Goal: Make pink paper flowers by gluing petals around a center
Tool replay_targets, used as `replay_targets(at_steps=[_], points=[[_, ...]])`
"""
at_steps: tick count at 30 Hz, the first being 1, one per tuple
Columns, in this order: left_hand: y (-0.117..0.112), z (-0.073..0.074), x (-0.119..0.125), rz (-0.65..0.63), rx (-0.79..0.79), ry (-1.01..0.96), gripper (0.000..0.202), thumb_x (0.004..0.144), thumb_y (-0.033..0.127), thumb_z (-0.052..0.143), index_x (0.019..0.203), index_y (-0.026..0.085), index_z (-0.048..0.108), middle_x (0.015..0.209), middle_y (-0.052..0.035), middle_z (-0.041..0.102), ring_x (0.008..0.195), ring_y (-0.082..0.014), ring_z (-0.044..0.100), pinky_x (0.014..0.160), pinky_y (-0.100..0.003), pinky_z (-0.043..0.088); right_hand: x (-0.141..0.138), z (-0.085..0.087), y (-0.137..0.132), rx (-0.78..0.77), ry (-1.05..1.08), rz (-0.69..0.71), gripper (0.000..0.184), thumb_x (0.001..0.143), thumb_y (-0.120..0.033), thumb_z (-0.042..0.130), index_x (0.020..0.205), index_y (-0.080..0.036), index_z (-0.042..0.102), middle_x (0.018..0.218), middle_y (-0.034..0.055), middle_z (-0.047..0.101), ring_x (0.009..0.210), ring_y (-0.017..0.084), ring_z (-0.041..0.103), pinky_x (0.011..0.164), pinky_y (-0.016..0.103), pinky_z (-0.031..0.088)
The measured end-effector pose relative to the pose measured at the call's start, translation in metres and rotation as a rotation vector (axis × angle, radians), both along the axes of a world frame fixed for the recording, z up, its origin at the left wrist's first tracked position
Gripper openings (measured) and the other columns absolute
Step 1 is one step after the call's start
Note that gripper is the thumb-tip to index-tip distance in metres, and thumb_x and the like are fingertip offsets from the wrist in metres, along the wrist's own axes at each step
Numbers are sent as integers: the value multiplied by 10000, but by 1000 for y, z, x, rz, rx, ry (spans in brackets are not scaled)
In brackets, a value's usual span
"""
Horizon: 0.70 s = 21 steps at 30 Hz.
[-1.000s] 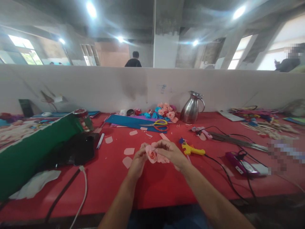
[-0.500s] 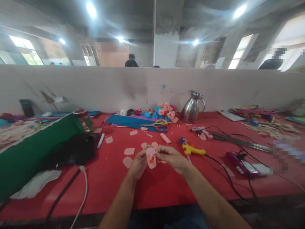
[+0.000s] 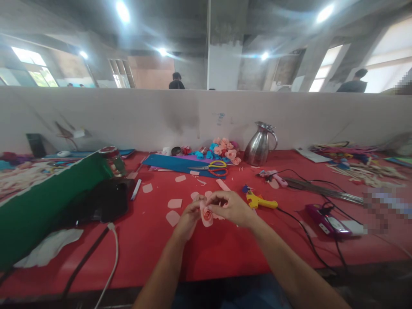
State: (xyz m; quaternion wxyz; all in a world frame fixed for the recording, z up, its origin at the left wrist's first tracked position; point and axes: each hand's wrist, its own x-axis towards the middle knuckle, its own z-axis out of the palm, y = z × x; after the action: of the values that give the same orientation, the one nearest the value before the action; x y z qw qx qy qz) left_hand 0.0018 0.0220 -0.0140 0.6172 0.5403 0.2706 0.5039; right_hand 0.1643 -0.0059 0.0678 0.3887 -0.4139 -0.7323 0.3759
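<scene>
Between my hands is a pink paper rose [image 3: 207, 216], its rolled centre facing me and a wider petal standing around it. My left hand [image 3: 189, 216] is closed on the flower from the left and below. From the right, the thumb and fingers of my right hand [image 3: 230, 207] pinch the upper edge of its petal. Loose pink paper petals [image 3: 173, 218] lie on the red table just left of and behind my hands. A yellow hot glue gun [image 3: 262, 202] rests to the right of my right hand, with its cord running toward the front edge.
Scissors [image 3: 212, 167] lie on a blue paper strip [image 3: 170, 164] behind my hands. Finished roses [image 3: 230, 153] and a steel jug [image 3: 258, 146] stand farther back. A green box wall [image 3: 64, 193] borders the left; a purple power unit [image 3: 326, 221] with cords lies right.
My right hand has shifted left, over the rose, and its fingers now cover more of the upper petal. The rose has tilted and moved slightly right.
</scene>
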Motion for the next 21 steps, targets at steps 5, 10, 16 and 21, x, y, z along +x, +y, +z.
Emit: replay_targets(at_steps=[5,10,16,21], points=[[-1,2,0,29,45,55,30,653,182,623,659,177,652,943,-54,501,931,-198,470,759,-282,409,1,-3,1,-18,-6,-12,103,745,-188,559,707,-173,653,616,-18,610,548,96,510,510,205,369],[-1,2,-1,41,70,60,75,692,168,591,674,179,663,908,-57,513,944,-203,466,787,-292,405,0,-9,1,-130,115,12,180,787,-320,549,709,-170,609,579,-22,553,503,92,486,470,204,354],[-1,5,1,54,63,9,73,710,192,624,747,172,684,912,-59,523,940,-203,462,763,-272,393,-7,-17,-3,-173,336,-150,242,766,-415,575,693,-184,564,606,-25,532,500,87,456,459,207,347],[1,3,0,84,38,-42,75,699,218,654,752,177,686,914,-49,542,934,-190,478,749,-252,394,-11,-24,-4,-129,310,-120,144,740,-325,597,692,-190,579,632,-22,539,551,100,474,508,221,367]])
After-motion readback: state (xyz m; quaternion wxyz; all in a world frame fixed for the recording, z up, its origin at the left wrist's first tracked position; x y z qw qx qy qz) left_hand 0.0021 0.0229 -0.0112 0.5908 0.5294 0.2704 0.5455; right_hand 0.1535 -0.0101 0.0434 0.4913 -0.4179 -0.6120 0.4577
